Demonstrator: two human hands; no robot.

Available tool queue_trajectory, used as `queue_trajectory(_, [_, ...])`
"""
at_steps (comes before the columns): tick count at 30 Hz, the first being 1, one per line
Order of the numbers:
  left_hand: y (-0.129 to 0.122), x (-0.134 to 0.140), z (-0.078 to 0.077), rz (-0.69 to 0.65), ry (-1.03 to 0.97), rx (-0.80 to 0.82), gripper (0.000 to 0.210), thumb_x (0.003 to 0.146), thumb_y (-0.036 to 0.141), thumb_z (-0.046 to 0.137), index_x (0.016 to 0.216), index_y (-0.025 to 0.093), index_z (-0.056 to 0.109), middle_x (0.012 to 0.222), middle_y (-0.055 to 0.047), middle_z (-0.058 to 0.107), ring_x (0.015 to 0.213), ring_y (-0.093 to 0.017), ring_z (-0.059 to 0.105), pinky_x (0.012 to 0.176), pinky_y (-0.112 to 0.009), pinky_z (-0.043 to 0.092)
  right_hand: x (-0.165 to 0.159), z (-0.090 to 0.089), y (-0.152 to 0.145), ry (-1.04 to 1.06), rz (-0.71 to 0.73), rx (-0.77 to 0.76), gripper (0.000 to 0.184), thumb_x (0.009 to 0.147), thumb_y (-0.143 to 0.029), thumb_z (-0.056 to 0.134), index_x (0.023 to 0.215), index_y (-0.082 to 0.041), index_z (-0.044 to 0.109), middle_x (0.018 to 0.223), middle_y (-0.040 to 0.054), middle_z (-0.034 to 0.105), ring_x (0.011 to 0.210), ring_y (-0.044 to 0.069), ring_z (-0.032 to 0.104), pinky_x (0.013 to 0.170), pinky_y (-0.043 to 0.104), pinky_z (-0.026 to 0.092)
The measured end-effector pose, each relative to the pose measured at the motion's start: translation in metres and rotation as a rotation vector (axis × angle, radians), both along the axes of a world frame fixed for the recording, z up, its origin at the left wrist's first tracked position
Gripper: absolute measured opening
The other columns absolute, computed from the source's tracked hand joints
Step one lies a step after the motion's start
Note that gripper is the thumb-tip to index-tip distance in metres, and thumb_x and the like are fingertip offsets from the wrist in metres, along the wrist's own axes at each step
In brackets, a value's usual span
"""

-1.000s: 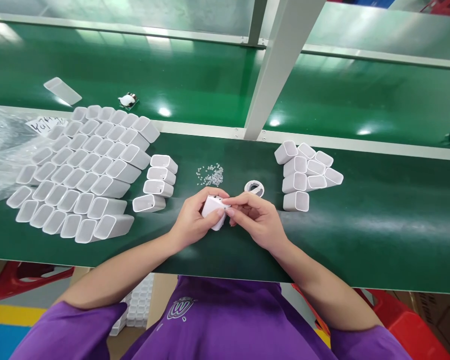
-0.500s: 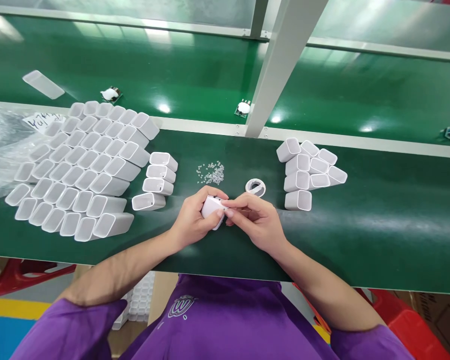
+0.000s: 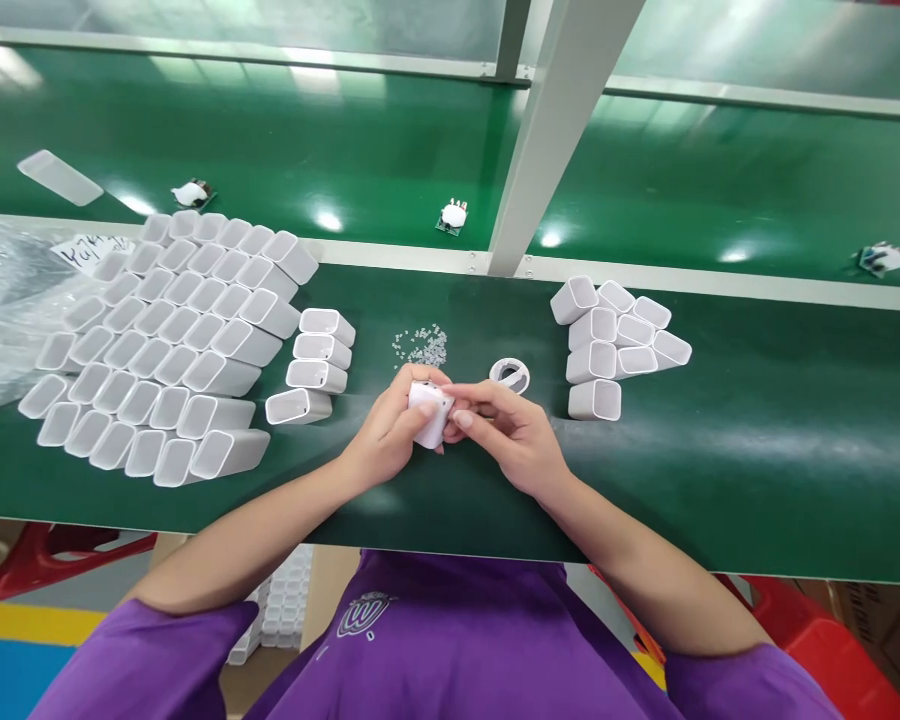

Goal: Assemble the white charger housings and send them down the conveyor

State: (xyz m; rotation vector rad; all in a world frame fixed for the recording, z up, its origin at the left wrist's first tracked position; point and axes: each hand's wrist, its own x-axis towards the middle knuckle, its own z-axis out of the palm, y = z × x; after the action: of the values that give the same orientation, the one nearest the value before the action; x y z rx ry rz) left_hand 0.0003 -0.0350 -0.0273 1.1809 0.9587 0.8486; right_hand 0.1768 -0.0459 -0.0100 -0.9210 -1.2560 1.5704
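In the head view my left hand (image 3: 388, 425) is wrapped round a white plastic housing (image 3: 431, 420), its thumb on the near face and small dark holes showing at the top end. My right hand (image 3: 511, 428) has its fingers at the housing's right edge, the index fingertip on the top end and the thumb close to the corner. Whether a small part sits between those fingertips is hidden. Just beyond my hands lies a scatter of tiny clear pieces (image 3: 426, 347). A white ring-shaped roll (image 3: 510, 376) rests beyond my right hand.
Many open white housings (image 3: 172, 330) stand packed at left, with a short column of housings (image 3: 322, 347) beside them. Another group of housings (image 3: 619, 340) is at right. A metal post (image 3: 555, 130) rises behind. Small circuit boards (image 3: 452, 215) lie on the green surface beyond the rail.
The housing has tilted in my left hand, showing more of its front face. My right fingers have shifted slightly on its edge. The circuit boards and the loose cover beyond the rail have moved left.
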Motion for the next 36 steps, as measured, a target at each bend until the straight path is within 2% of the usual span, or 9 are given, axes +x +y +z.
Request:
queue_trajectory(7, [0.005, 0.005, 0.005, 0.070, -0.140, -0.112, 0.037, 0.080, 0.052, 0.065, 0.094, 0.020, 0.052, 0.068, 0.003, 0.062, 0.053, -0.013, 0.062, 0.047, -0.023, 0.052, -0.005, 0.000, -0.001, -0.190, -0.017, 0.288, 0.024, 0.096, -0.026, 0.051, 0.118, -0.024, 0.061, 0.091, 0.0007, 0.060, 0.076, 0.011, 0.066, 0.072, 0.026, 0.059])
queue_trajectory(10, [0.010, 0.004, 0.012, 0.154, -0.114, -0.095, 0.039, 0.076, 0.052, 0.068, 0.088, 0.020, 0.051, 0.060, 0.005, 0.060, 0.045, -0.011, 0.057, 0.042, -0.021, 0.046, -0.010, -0.003, -0.005, -0.317, -0.042, 0.441, 0.039, 0.095, -0.023, 0.052, 0.133, -0.026, 0.047, 0.098, 0.0022, 0.061, 0.083, 0.013, 0.067, 0.071, 0.026, 0.060])
queue_trajectory(14, [0.015, 0.002, 0.019, 0.261, -0.189, -0.178, 0.034, 0.078, 0.050, 0.063, 0.087, 0.020, 0.050, 0.061, 0.005, 0.060, 0.046, -0.011, 0.056, 0.044, -0.022, 0.046, -0.020, -0.003, -0.006, -0.747, -0.069, 0.780, 0.047, 0.092, -0.026, 0.058, 0.137, -0.026, 0.045, 0.128, 0.0118, 0.055, 0.113, 0.022, 0.060, 0.085, 0.036, 0.059])
queue_trajectory(17, [0.020, 0.002, 0.021, 0.298, -0.309, -0.246, 0.038, 0.080, 0.055, 0.058, 0.092, 0.019, 0.053, 0.073, 0.000, 0.065, 0.062, -0.015, 0.063, 0.053, -0.024, 0.051, -0.028, 0.010, 0.010, -1.060, -0.052, 0.916, 0.037, 0.095, -0.025, 0.051, 0.132, -0.023, 0.053, 0.135, 0.0145, 0.052, 0.109, 0.023, 0.062, 0.085, 0.035, 0.057])
queue_trajectory(21, [0.028, 0.001, 0.020, 0.197, -0.406, -0.288, 0.052, 0.087, 0.061, 0.042, 0.116, 0.019, 0.049, 0.093, -0.005, 0.065, 0.076, -0.017, 0.063, 0.061, -0.031, 0.057, -0.041, 0.049, 0.075, -1.326, 0.066, 0.769, 0.036, 0.096, -0.017, 0.041, 0.129, -0.022, 0.056, 0.125, 0.0102, 0.063, 0.103, 0.021, 0.065, 0.076, 0.027, 0.052])
queue_trajectory(24, [0.030, -0.002, 0.017, 0.234, -0.349, -0.280, 0.054, 0.089, 0.055, 0.043, 0.131, 0.022, 0.038, 0.097, -0.005, 0.064, 0.072, -0.014, 0.061, 0.060, -0.029, 0.057, -0.054, 0.075, 0.145, -1.587, -0.018, 0.559, 0.038, 0.098, -0.014, 0.035, 0.127, -0.020, 0.058, 0.124, 0.0123, 0.063, 0.110, 0.024, 0.062, 0.087, 0.031, 0.049])
queue_trajectory(28, [0.025, -0.003, 0.016, 0.156, -0.254, -0.192, 0.047, 0.082, 0.052, 0.056, 0.113, 0.017, 0.054, 0.083, -0.002, 0.063, 0.064, -0.012, 0.058, 0.053, -0.023, 0.052, -0.071, 0.079, 0.218, -1.717, -0.050, 0.374, 0.034, 0.089, -0.005, 0.047, 0.119, -0.007, 0.063, 0.115, 0.0207, 0.066, 0.104, 0.028, 0.065, 0.083, 0.033, 0.051])
queue_trajectory(33, [0.020, -0.001, 0.021, 0.062, -0.226, -0.151, 0.033, 0.066, 0.044, 0.075, 0.074, 0.014, 0.062, 0.064, 0.000, 0.060, 0.059, -0.011, 0.055, 0.055, -0.024, 0.049, -0.081, 0.069, 0.243, -1.782, -0.007, 0.286, 0.029, 0.086, -0.013, 0.059, 0.112, -0.002, 0.066, 0.102, 0.0224, 0.068, 0.094, 0.027, 0.067, 0.077, 0.032, 0.053])
queue_trajectory(36, [0.016, -0.004, 0.033, 0.062, -0.231, -0.061, 0.031, 0.068, 0.043, 0.076, 0.070, 0.015, 0.064, 0.063, -0.001, 0.061, 0.059, -0.011, 0.056, 0.059, -0.027, 0.049, -0.087, 0.075, 0.234, -1.762, 0.017, 0.413, 0.037, 0.090, -0.012, 0.048, 0.124, -0.003, 0.060, 0.122, 0.0262, 0.061, 0.113, 0.031, 0.060, 0.088, 0.039, 0.051])
